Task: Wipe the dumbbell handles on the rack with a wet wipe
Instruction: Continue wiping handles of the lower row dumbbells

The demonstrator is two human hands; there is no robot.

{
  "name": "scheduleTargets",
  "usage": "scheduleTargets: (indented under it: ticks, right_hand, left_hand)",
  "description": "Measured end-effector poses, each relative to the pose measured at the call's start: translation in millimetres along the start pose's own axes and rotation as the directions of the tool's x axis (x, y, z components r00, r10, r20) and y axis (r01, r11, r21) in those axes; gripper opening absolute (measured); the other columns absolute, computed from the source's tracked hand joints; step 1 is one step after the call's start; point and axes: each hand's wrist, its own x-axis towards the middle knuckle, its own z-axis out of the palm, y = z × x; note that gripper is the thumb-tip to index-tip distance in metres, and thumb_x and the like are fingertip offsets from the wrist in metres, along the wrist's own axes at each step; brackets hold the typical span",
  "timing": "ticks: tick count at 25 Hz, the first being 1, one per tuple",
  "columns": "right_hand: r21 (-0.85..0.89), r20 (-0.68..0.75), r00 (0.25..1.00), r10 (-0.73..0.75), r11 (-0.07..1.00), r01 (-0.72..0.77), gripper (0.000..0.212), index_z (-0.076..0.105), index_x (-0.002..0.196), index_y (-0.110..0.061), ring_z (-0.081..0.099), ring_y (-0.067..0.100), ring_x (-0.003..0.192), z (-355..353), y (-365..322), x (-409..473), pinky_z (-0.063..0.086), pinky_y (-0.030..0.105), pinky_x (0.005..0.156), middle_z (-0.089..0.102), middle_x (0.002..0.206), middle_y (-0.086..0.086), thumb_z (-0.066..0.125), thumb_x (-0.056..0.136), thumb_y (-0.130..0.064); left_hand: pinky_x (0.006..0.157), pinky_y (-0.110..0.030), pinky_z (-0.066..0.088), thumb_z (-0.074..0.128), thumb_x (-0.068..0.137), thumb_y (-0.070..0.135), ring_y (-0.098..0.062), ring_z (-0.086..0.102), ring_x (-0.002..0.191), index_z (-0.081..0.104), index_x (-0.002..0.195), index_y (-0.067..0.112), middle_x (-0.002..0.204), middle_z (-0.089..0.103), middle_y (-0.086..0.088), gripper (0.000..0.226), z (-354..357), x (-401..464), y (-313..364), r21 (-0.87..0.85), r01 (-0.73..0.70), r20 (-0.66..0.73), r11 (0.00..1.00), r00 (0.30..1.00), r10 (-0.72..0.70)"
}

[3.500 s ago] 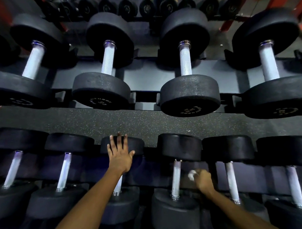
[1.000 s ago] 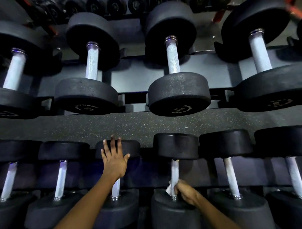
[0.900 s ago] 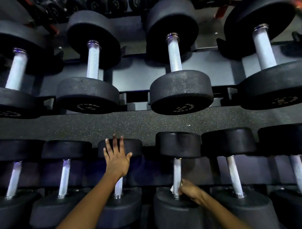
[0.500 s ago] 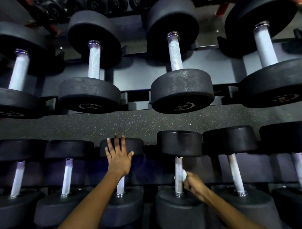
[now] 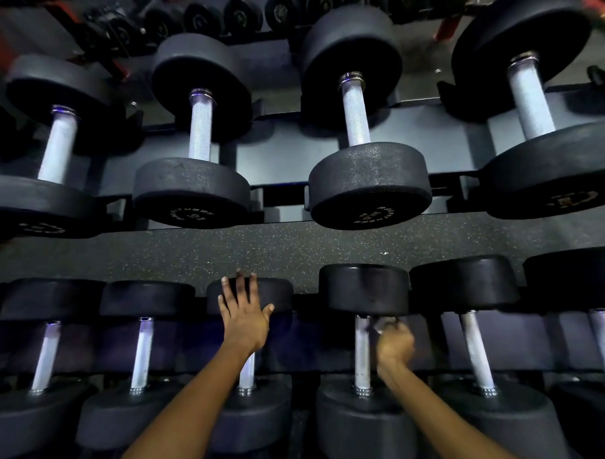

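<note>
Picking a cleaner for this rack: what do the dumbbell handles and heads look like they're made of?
Handle: bare metal, probably steel, silvery; the upper-row handle shows cross-hatched knurling.
Heads: matte black with a pebbled surface, likely rubber or urethane coating; what lies beneath isn't visible.

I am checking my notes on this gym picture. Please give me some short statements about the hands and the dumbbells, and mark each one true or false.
1. The left hand rests flat on a black round dumbbell head. True.
2. The right hand is at the upper end of a silver metal dumbbell handle. True.
3. The right hand works on the upper shelf. False: it is on the lower row.
4. The left hand grips a handle. False: its fingers are spread.
</note>
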Motion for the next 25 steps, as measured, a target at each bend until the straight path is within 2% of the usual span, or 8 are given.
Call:
scheduleTargets:
  ticks: [4,7,13,15,18,21,22,25]
  right_hand:
    - [-0.186,0.333,0.942,-0.042,0.976,0.109,0.06,0.038,0.133,0.0,0.053,0.033,0.116,35.3,5.1,-29.8,0.033,0.035,0.097,0.055,0.123,0.016,0.061,0.078,-0.001]
    - [-0.159,0.415,0.91,-0.009,0.984,0.082,0.005,0.065,0.083,-0.002,0.059,0.029,0.09,20.5,-2.8,6.0,0.042,0.033,0.072,0.063,0.093,0.017,0.062,0.081,-0.006]
    - [0.284,0.411,0.911,0.037,0.944,-0.167,0.027,0.049,0.066,-0.004,0.045,0.012,0.049,6.9,3.5,8.9,0.034,0.012,0.036,0.05,0.037,-0.007,0.041,0.086,0.012]
    - [0.405,0.436,0.895,0.092,0.868,-0.287,0.036,0.045,0.063,-0.008,0.049,0.009,0.04,0.0,-3.3,18.9,0.034,0.012,0.033,0.049,0.034,-0.007,0.035,0.086,0.019]
    - [0.498,0.381,0.92,0.088,0.82,-0.284,0.027,0.05,0.069,-0.01,0.055,0.001,0.037,-6.1,-9.8,17.9,0.042,0.014,0.036,0.061,0.046,-0.005,0.059,0.072,0.015]
    - [0.11,0.092,0.996,-0.004,0.994,-0.006,0.007,0.067,0.087,-0.001,0.065,0.019,0.069,1.2,1.6,-0.9,0.05,0.03,0.063,0.07,0.087,0.018,0.06,0.086,-0.003]
    - [-0.045,0.045,0.996,-0.081,0.996,0.083,0.015,0.068,0.094,0.003,0.064,0.027,0.082,3.2,3.5,-7.2,0.047,0.034,0.072,0.068,0.095,0.023,0.058,0.089,-0.007]
    - [-0.231,0.074,0.984,-0.16,0.957,0.173,0.025,0.063,0.103,0.014,0.059,0.041,0.102,10.1,-7.0,-8.2,0.045,0.04,0.081,0.062,0.108,0.032,0.049,0.092,-0.004]
  left_hand:
    - [0.116,-0.053,-0.01,0.022,0.104,0.046,-0.042,-0.034,0.138,-0.023,0.15,0.011,0.153,-0.036,-0.014,0.073,1.7,0.8,-1.7,0.005,0.003,0.005,1.0,1.0,-0.003]
    - [0.115,-0.053,-0.011,0.023,0.104,0.046,-0.042,-0.033,0.138,-0.022,0.15,0.011,0.154,-0.035,-0.014,0.073,2.6,0.8,-2.2,0.0,-0.002,-0.005,1.0,1.0,0.002]
    - [0.115,-0.053,-0.012,0.025,0.104,0.045,-0.041,-0.033,0.139,-0.019,0.151,0.012,0.156,-0.031,-0.013,0.073,2.7,2.2,-0.9,-0.008,0.001,-0.019,1.0,1.0,-0.001]
    - [0.115,-0.053,-0.012,0.027,0.103,0.046,-0.041,-0.032,0.14,-0.018,0.152,0.013,0.157,-0.03,-0.013,0.074,1.4,2.1,-0.6,-0.015,0.0,-0.023,1.0,1.0,-0.001]
    - [0.115,-0.053,-0.013,0.027,0.103,0.045,-0.04,-0.033,0.139,-0.019,0.151,0.013,0.156,-0.031,-0.012,0.074,1.4,2.2,-1.4,-0.026,-0.01,-0.019,1.0,1.0,0.009]
    - [0.115,-0.054,-0.013,0.029,0.104,0.044,-0.04,-0.033,0.139,-0.018,0.152,0.013,0.156,-0.031,-0.012,0.074,4.1,-0.5,-3.2,-0.041,-0.023,-0.035,0.999,0.999,0.022]
    - [0.115,-0.054,-0.013,0.029,0.104,0.044,-0.04,-0.033,0.139,-0.018,0.152,0.013,0.155,-0.033,-0.011,0.074,5.4,-0.7,-3.5,-0.043,-0.027,-0.041,0.999,0.999,0.025]
    - [0.115,-0.054,-0.012,0.027,0.104,0.045,-0.041,-0.033,0.139,-0.019,0.151,0.012,0.15,-0.039,-0.008,0.074,5.2,0.0,-2.4,-0.035,-0.018,-0.032,0.999,0.999,0.017]
